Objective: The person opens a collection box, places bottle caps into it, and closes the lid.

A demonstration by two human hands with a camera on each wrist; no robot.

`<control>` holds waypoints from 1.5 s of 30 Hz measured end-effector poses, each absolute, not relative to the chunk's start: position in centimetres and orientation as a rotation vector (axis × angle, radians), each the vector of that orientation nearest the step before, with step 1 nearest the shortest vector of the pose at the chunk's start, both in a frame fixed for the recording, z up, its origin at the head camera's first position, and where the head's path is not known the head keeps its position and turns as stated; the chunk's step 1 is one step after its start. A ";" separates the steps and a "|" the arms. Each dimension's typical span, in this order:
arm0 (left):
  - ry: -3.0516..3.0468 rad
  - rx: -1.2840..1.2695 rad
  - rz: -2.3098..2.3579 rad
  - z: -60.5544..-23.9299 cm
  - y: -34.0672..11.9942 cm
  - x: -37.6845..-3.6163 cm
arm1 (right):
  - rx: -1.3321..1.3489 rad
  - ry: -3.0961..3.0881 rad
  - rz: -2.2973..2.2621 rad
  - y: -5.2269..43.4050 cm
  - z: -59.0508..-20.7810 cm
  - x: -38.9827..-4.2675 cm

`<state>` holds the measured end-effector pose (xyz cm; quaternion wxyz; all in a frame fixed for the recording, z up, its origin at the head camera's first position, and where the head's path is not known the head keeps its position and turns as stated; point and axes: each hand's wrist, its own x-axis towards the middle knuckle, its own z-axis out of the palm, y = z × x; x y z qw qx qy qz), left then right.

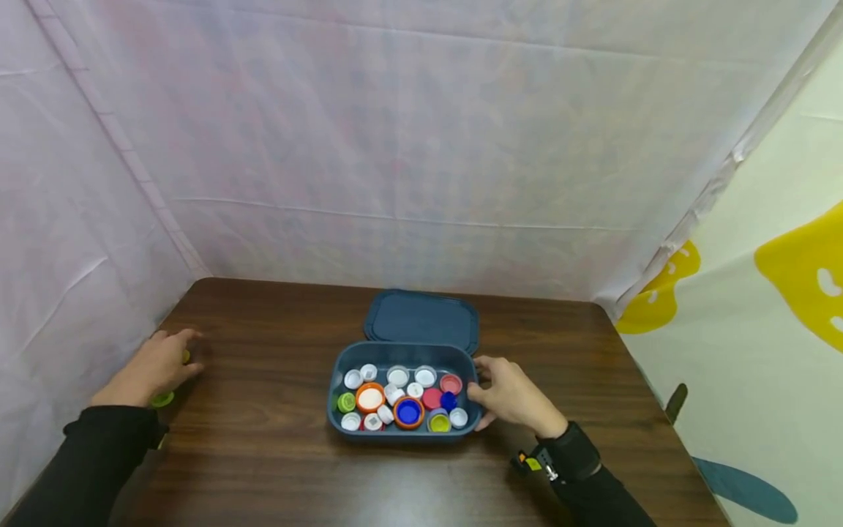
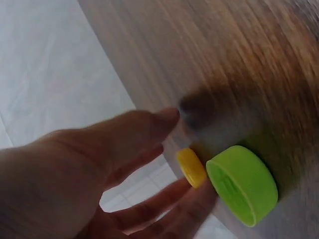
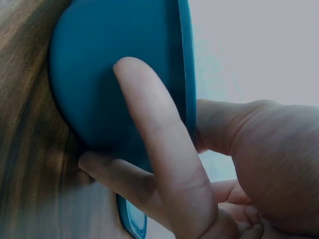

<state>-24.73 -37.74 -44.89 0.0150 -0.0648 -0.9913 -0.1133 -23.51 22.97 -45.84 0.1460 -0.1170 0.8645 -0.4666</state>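
right hand (image 3: 209,164) grips blue box (image 1: 402,432) wall | left hand (image 2: 94,169) relaxed beside yellow cap (image 2: 191,167) | no writing legible

Caps (image 1: 402,399) in box (image 1: 342,428), lid (image 1: 421,319) behind.

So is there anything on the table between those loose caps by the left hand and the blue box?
Nothing visible. The green cap and yellow cap lie by the left hand near the table's left edge; bare wood runs from there to the blue box, which the right hand grips at its far side.
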 end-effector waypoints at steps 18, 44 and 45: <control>-2.932 -0.319 -0.345 -45.5 -37.4 -25.1 | -0.370 2.492 -1.334 23.1 -45.6 -23.7; -2.625 -0.814 -0.439 -42.0 -22.2 -23.2 | -0.352 2.495 -1.348 23.0 -46.0 -23.4; -2.620 -0.839 -0.443 -41.8 -21.4 -23.0 | -0.349 2.493 -1.349 23.0 -45.9 -23.4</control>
